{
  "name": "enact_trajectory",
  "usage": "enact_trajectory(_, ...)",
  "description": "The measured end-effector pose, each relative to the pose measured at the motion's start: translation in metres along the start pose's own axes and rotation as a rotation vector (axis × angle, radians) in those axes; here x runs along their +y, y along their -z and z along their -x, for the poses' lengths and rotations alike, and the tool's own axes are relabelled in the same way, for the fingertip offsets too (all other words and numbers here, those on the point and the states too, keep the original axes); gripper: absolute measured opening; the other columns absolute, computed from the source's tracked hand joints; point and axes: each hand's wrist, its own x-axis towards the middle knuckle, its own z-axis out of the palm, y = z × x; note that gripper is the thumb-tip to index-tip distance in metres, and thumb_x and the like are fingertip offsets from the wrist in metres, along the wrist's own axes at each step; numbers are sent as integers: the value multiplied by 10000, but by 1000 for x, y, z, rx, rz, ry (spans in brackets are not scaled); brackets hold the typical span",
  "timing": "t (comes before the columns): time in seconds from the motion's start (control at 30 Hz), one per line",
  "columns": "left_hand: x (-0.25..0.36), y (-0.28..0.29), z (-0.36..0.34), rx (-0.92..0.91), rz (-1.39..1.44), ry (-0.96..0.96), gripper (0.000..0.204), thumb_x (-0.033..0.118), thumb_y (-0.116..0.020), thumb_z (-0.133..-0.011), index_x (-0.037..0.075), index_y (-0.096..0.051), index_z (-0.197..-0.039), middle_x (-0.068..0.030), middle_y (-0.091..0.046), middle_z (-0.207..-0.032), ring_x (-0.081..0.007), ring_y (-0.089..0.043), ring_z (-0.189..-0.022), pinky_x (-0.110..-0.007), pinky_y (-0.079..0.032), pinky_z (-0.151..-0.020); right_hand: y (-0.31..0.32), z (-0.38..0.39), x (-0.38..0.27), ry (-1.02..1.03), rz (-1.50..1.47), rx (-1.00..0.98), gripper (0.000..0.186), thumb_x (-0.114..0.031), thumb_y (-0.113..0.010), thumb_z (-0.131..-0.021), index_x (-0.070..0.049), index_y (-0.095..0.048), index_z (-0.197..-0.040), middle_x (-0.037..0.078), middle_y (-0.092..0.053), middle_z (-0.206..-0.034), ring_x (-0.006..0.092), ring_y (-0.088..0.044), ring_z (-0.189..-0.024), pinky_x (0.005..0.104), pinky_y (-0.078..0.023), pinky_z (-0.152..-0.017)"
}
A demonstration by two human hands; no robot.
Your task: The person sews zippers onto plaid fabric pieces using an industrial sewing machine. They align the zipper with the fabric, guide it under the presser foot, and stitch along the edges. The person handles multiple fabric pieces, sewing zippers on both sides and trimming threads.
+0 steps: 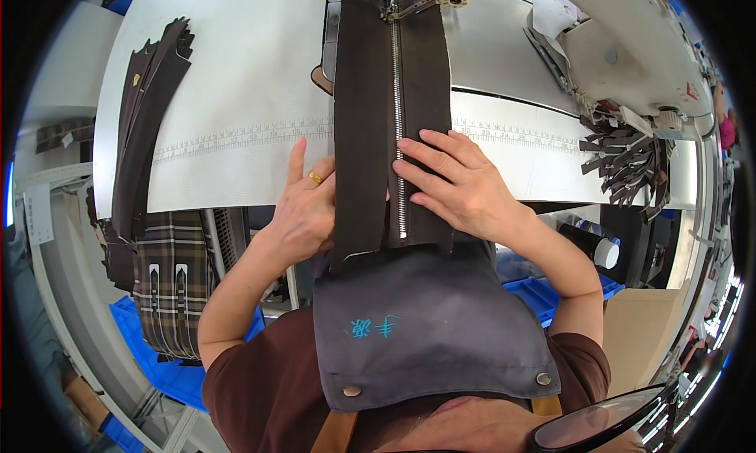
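Observation:
A long dark brown fabric panel (362,130) runs from the sewing machine's presser foot (390,11) toward my lap. A metal zipper (398,99) lies lengthwise along it. My right hand (468,185) rests flat, fingers spread, over the zipper and the panel's right strip. At the left edge is my left hand (303,213), a ring on one finger and its thumb stretched away. Its other fingers pass beneath the fabric and are mostly hidden; a bit of fingertip shows at the gap beside the zipper. The panel's near end hangs over the table edge.
A stack of dark strips (150,114) lies on the left of the white table (228,83). Tweezers (549,59) and a bundle of short dark strips (630,162) are at right. Plaid fabric (169,288) hangs over a blue bin (177,382). A white-capped bottle (605,252) is below right.

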Motion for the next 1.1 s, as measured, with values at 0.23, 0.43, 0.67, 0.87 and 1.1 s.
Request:
enact_trajectory(0.23,-6,-11,11,196,225,58,423,200,-711,-634,121,-640,-1044,-118,-516,-1268,-265,-473,-1192,-596,-116,-1072,-4,-1,-4,14,19,23,462,-203,-712,-736,-124,-603,-1177,53,-507,-1297,267,-463,-1194,444,-391,-985)
enact_trajectory(0.43,16,8,-32,489,-171,74,316,168,-631,-716,75,-646,-1018,-84,-628,-1121,-253,-557,-1112,-527,-160,-1083,-5,1,3,101,37,30,423,-269,-691,-769,-144,-596,-1162,61,-511,-1258,282,-484,-1147,471,-410,-956)
enact_trajectory(0.67,-6,79,-62,226,91,49,334,51,-566,-729,63,-651,-1052,-83,-660,-1079,-227,-640,-970,-431,-421,-914,-1,4,2,116,21,-4,421,-305,-696,-767,-180,-601,-1158,59,-489,-1291,283,-465,-1173,482,-400,-966)
enact_trajectory(0.87,1,7,-33,168,-57,-92,271,89,-594,-733,71,-656,-996,-63,-656,-1063,-191,-629,-983,-420,-423,-909,2,4,2,102,1,-39,405,-319,-701,-759,-175,-607,-1126,54,-487,-1294,281,-454,-1187,481,-382,-988)
enact_trajectory(1.1,-2,1,-27,163,-26,-46,270,78,-592,-743,88,-657,-1005,-27,-641,-1109,-173,-616,-1002,-460,-356,-981,0,5,2,79,2,-48,447,-296,-729,-718,-163,-623,-1131,36,-485,-1331,281,-433,-1222,462,-352,-1019)
